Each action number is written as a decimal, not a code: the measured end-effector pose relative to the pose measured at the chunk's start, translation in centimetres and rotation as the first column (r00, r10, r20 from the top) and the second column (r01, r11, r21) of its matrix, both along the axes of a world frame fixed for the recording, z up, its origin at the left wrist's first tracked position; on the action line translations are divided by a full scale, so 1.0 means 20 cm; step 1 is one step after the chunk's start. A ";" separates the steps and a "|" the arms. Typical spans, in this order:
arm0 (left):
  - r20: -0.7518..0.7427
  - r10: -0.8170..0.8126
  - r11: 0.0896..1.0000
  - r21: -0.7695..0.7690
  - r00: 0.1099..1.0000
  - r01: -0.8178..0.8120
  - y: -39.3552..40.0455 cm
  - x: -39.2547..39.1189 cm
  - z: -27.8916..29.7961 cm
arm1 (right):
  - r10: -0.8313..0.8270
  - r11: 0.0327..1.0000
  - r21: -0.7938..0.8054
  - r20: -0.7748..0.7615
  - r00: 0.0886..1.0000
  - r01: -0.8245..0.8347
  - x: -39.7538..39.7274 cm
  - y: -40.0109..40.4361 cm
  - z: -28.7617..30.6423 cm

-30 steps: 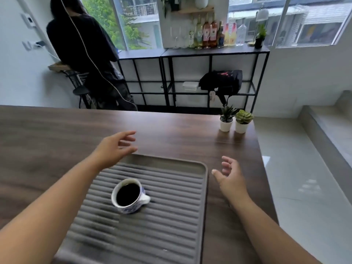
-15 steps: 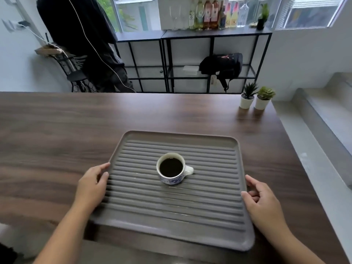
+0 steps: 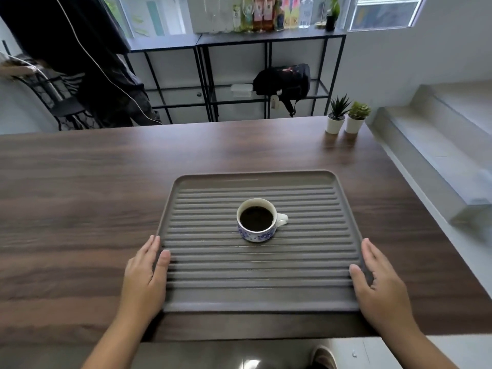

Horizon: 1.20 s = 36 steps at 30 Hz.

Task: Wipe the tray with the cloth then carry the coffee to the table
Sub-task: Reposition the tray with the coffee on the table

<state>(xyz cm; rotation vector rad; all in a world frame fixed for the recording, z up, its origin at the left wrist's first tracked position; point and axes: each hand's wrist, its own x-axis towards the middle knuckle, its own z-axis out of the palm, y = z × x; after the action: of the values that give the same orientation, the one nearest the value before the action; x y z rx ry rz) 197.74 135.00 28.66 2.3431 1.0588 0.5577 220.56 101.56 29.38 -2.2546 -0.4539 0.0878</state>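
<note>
Hands, left (image 3: 145, 282) and right (image 3: 380, 286), grip tray (image 3: 255, 296) edges; bottle labels (image 3: 290, 21) unreadable.

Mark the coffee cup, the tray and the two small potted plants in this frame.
coffee cup (image 3: 257, 219): head view, on the dark coffee surface inside the rim.
tray (image 3: 255, 306): head view, on the bare near rim.
potted plants (image 3: 335, 124): head view, on the white pot of the left plant.

My left hand (image 3: 145, 280) and right hand (image 3: 383, 286) grip the tray's (image 3: 255, 296) side edges; the coffee cup (image 3: 257, 220) sits mid-tray on the surface (image 3: 80, 209).
</note>
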 end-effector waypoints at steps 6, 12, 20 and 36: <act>0.018 0.011 1.000 -0.005 1.000 -0.011 0.07 0.08 -0.01 | -0.018 0.999 -0.043 0.048 0.999 0.020 0.06 0.08 0.01; 0.036 0.041 0.999 -0.005 0.998 -0.041 0.13 0.17 -0.03 | -0.028 0.997 -0.065 0.051 0.998 0.032 0.17 0.16 0.01; 0.058 0.109 0.994 -0.002 0.992 -0.109 0.22 0.28 -0.07 | -0.050 0.996 -0.068 0.063 0.997 0.054 0.30 0.25 0.02; 0.058 0.159 0.987 -0.005 0.986 -0.159 0.33 0.51 -0.04 | -0.049 0.996 -0.077 0.059 0.997 0.053 0.51 0.38 0.05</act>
<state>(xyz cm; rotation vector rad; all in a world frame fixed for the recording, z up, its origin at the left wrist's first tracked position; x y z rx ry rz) 207.99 141.56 27.94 2.2407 1.2263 0.6804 230.69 109.12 30.30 -2.3491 -0.4292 0.0153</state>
